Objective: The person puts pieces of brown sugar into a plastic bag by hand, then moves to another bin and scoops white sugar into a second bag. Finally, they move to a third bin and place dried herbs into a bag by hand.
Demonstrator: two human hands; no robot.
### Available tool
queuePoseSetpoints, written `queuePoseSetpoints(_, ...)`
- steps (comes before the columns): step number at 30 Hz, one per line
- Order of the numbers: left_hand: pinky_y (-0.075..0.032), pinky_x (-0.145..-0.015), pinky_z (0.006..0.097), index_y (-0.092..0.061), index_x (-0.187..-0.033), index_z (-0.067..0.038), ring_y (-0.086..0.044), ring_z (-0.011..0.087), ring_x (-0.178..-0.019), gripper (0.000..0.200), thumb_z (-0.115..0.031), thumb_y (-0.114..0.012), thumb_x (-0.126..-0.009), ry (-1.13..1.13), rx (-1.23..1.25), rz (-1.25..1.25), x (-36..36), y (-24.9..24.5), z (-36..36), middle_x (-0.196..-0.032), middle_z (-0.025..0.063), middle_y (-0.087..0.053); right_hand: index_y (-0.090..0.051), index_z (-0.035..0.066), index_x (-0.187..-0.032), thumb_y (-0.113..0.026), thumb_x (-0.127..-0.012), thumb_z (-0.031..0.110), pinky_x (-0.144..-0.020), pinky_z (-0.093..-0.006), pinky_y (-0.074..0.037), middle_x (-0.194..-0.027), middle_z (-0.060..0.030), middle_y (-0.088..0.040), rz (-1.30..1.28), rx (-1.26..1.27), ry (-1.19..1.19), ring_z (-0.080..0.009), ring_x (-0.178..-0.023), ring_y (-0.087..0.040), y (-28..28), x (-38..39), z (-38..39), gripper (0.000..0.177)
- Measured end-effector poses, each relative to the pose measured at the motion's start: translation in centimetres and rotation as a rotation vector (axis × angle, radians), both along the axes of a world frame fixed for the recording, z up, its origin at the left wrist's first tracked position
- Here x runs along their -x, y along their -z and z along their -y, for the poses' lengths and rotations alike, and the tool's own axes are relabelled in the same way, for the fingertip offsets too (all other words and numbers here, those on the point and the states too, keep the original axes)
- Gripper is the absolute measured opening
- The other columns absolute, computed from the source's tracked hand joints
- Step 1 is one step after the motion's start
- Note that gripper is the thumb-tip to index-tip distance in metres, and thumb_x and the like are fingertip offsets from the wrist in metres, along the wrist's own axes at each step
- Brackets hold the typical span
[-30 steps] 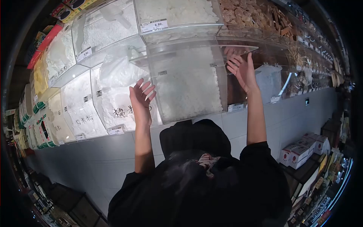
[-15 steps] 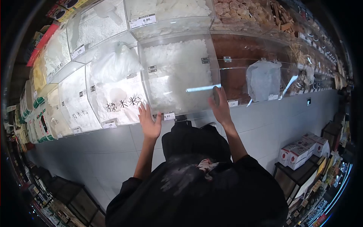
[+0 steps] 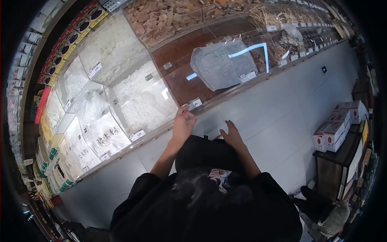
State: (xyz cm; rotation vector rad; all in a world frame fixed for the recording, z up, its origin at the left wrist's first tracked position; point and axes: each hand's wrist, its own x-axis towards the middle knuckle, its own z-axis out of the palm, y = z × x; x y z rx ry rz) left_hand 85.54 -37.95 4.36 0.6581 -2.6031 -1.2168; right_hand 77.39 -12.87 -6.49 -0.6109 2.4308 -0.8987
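At the front edge of a clear-lidded bin of brown powder (image 3: 181, 86), my left hand (image 3: 184, 124) is beside a price tag (image 3: 195, 103). Its fingers are bent, with the thumb apart from them. My right hand (image 3: 232, 135) hovers in front of the bins, over the floor, fingers spread and holding nothing. A crumpled translucent plastic bag (image 3: 219, 66) lies on the brown powder bin's lid. Left of it stands a clear bin of white lumps (image 3: 141, 97) with its own price tag (image 3: 137, 135).
Further left are white powder bins, one bearing a handwritten paper label (image 3: 108, 136). Amber lumps (image 3: 165, 22) fill a bin behind. White cartons (image 3: 333, 131) sit on a dark wooden stand (image 3: 336, 161) at right. Part of a person in dark clothing (image 3: 312, 203) shows at lower right.
The view has shifted right along the bins. My left hand has moved from the labelled powder bin to the brown powder bin's edge; my right hand has come off the white-lump bin's lid.
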Motion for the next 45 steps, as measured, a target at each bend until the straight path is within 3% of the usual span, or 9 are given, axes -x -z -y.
queuePoseSetpoints(6, -0.053, -0.079, 0.0427, -0.068, -0.084, 0.003, -0.068, 0.0364, -0.081, 0.024, -0.021, -0.066, -0.088, 0.085, -0.212, 0.153, 3.9, 6.4, -8.1, -0.084, 0.0209, -0.069, -0.063, -0.006, -0.089, -0.065, -0.087, 0.013, -0.049, -0.0306, -0.049, -0.066, -0.0116, -0.066, 0.229, 0.106, 0.31, -0.0159, -0.051, -0.062, -2.2, 5.2, -10.6, 0.019)
queuePoseSetpoints(11, -0.056, -0.068, 0.0381, -0.07, -0.082, -0.001, -0.07, 0.0266, -0.07, 0.032, -0.03, -0.058, -0.089, 0.422, 0.077, 0.456, -7.5, 25.2, -0.7, -0.075, 0.0147, -0.07, -0.062, -0.001, -0.081, -0.066, -0.09, 0.018, -0.042, -0.0278, -0.035, -0.054, -0.0046, -0.057, 0.309, 0.326, 0.535, -0.0095, -0.043, -0.048, -1.4, 8.4, -14.4, 0.022)
queuePoseSetpoints(12, -0.056, -0.065, 0.037, -0.07, -0.081, -0.001, -0.069, 0.0223, -0.066, 0.032, -0.029, -0.058, -0.089, 0.011, -0.365, 0.772, -8.1, 19.3, -1.9, -0.072, 0.0112, -0.07, -0.061, -0.001, -0.08, -0.066, -0.091, 0.019, -0.041, -0.0274, -0.033, -0.052, -0.0029, -0.054, 0.341, 0.361, 0.593, -0.0084, -0.043, -0.045, -0.9, 9.2, -14.7, 0.023)
queuePoseSetpoints(16, -0.057, -0.061, 0.0351, -0.071, -0.081, -0.003, -0.071, 0.0222, -0.066, 0.025, -0.017, -0.053, -0.089, 0.265, -0.125, 1.365, -17.0, 23.9, 4.2, -0.074, 0.0112, -0.072, -0.063, -0.001, -0.076, -0.064, -0.093, 0.028, -0.044, -0.0288, -0.034, -0.051, 0.0001, -0.049, 0.37, 0.364, 0.692, -0.0067, -0.045, -0.044, 1.4, 13.3, -17.0, 0.033)
queuePoseSetpoints(18, -0.057, -0.055, 0.0343, -0.068, -0.081, 0.003, -0.07, 0.0234, -0.064, 0.028, -0.018, -0.053, -0.089, -0.189, -0.24, 1.314, -15.7, 21.1, 2.6, -0.075, 0.0137, -0.071, -0.065, -0.001, -0.074, -0.062, -0.094, 0.032, -0.046, -0.0291, -0.034, -0.051, 0.0003, -0.049, 0.412, 0.35, 0.716, -0.0059, -0.047, -0.045, 1.8, 15.9, -18.7, 0.038)
queuePoseSetpoints(26, -0.054, -0.071, 0.039, -0.072, -0.084, -0.003, -0.069, 0.0277, -0.077, 0.027, -0.027, -0.059, -0.085, 0.112, -0.672, 0.874, 22.9, 33.7, -13.7, -0.084, 0.016, -0.07, -0.07, -0.005, -0.082, -0.062, -0.085, 0.034, -0.073, -0.0424, -0.052, -0.077, -0.0223, -0.069, 0.425, -0.281, 0.764, -0.0347, -0.077, -0.068, 9.3, 17.8, -36.3, 0.041)
queuePoseSetpoints(33, -0.05, -0.089, 0.0398, -0.064, -0.112, -0.005, -0.066, 0.0327, -0.102, 0.033, -0.031, -0.056, -0.093, 0.807, -0.594, 0.478, 57.3, 15.7, -39.0, -0.107, 0.0188, -0.069, -0.065, -0.004, -0.068, -0.067, -0.082, 0.039, -0.045, -0.0373, -0.04, -0.058, -0.0102, -0.059, 0.601, -0.279, 1.155, -0.0194, -0.05, -0.055, 9.2, 11.1, -45.0, 0.045)
queuePoseSetpoints(39, -0.051, -0.087, 0.0408, -0.066, -0.107, -0.004, -0.066, 0.0353, -0.099, 0.03, -0.028, -0.056, -0.091, 0.942, -0.42, 0.41, 67.9, 16.8, -45.8, -0.105, 0.0196, -0.07, -0.06, 0.001, -0.061, -0.068, -0.083, 0.043, -0.036, -0.0336, -0.031, -0.051, -0.0056, -0.051, 0.883, -0.277, 1.187, -0.016, -0.039, -0.045, 7.6, 17.1, -48.9, 0.048)
queuePoseSetpoints(45, -0.05, -0.091, 0.0399, -0.069, -0.104, -0.006, -0.066, 0.0344, -0.1, 0.032, -0.031, -0.059, -0.087, 0.598, -0.276, 0.692, 64.7, 22.8, -40.9, -0.103, 0.0185, -0.07, -0.069, -0.007, -0.084, -0.062, -0.085, 0.038, -0.074, -0.0432, -0.053, -0.082, -0.0251, -0.07, 0.537, -0.25, 0.957, -0.0358, -0.082, -0.07, 12.2, 34.3, -56.5, 0.046)
